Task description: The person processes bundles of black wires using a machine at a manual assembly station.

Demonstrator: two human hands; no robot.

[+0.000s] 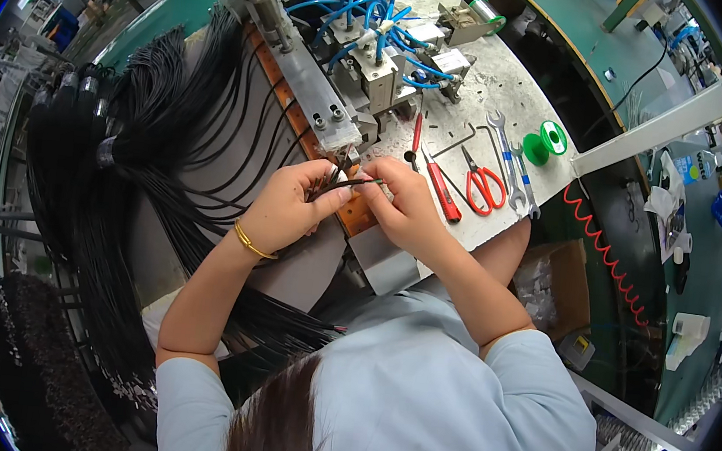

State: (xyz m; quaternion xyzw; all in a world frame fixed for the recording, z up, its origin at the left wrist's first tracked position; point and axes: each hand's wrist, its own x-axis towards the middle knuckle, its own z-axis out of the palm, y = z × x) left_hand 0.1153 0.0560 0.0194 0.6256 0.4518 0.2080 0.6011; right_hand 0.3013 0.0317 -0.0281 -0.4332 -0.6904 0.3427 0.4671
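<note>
Both hands meet at the counter (517, 83) edge — left hand (288, 205) and right hand (403, 203) each pinched shut on a thin black wire (349, 184) stretched between them. Red scissors (481, 184) lie just right; black wire bundles (139, 158) hang left.

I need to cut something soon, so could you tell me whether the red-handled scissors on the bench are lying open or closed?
Closed: the red-handled scissors lie flat on the bench, blades together in one point and handle loops side by side.
</note>
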